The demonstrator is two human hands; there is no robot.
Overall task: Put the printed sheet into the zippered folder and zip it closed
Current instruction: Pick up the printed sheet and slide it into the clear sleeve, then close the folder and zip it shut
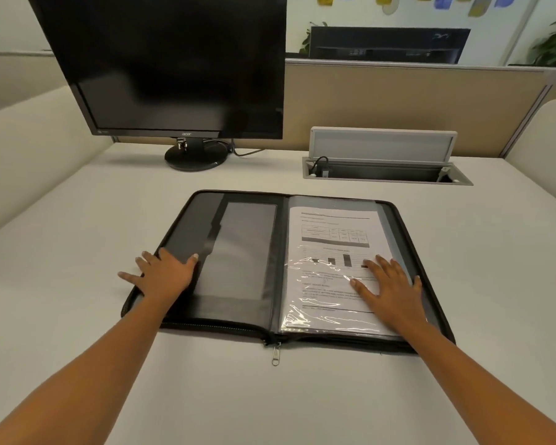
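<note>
The printed sheet (331, 252) is lying inside the open zippered folder (238, 252) on the desk (77, 220). Both hands, left hand (164, 273) and right hand (389, 284), are pressing flat with spread fingers. Next, the person probably needs to be folding it shut and pulling the zipper pull (275, 354).

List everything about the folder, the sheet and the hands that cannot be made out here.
- Wording on the printed sheet: head view, too small and blurred, with glare on the clear sleeve over it.
- Near right part of the sheet: head view, covered by the right hand.
- Part of the left edge of the zippered folder: head view, covered by the left hand and forearm.
- Zip teeth beside the zipper pull: head view, too small to judge.
</note>
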